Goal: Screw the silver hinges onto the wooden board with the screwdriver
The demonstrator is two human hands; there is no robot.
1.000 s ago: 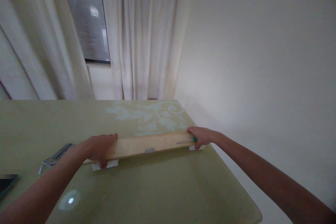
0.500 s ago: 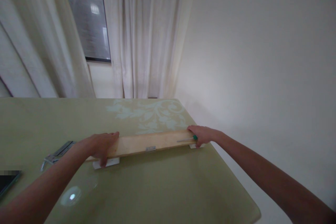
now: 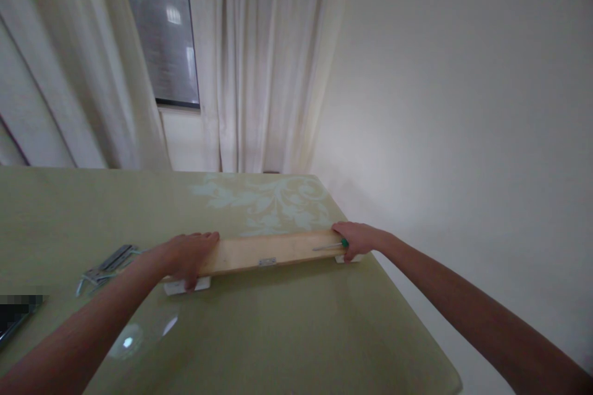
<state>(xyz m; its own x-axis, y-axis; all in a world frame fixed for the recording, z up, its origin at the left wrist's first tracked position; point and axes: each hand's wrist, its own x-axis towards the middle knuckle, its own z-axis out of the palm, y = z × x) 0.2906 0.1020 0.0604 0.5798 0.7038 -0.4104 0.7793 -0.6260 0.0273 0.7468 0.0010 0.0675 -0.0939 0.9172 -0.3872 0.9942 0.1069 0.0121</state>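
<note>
A long pale wooden board [image 3: 273,249] lies across white blocks on the table, a small metal plate [image 3: 267,261] on its near edge. Its left end is gripped by my left hand [image 3: 192,256], fingers over the top and thumb down the near side by one white block [image 3: 173,287]. At the other end my right hand [image 3: 354,239] is closed around the board, above another white block [image 3: 347,258]. A screwdriver [image 3: 330,246] with a green handle points left from under my right hand; whether it is gripped or just lies on the board, I cannot tell.
Metal brackets or slides [image 3: 109,265] lie on the green table [image 3: 278,333] beyond my left forearm. A dark flat device [image 3: 16,318] is at the left edge. The wall [image 3: 440,136] runs along the table's right side, with curtains [image 3: 264,74] behind.
My left hand has slid slightly to the right along the board, its fingers closer together. My right hand, the board and the screwdriver look nearly the same. The view has shifted a little.
</note>
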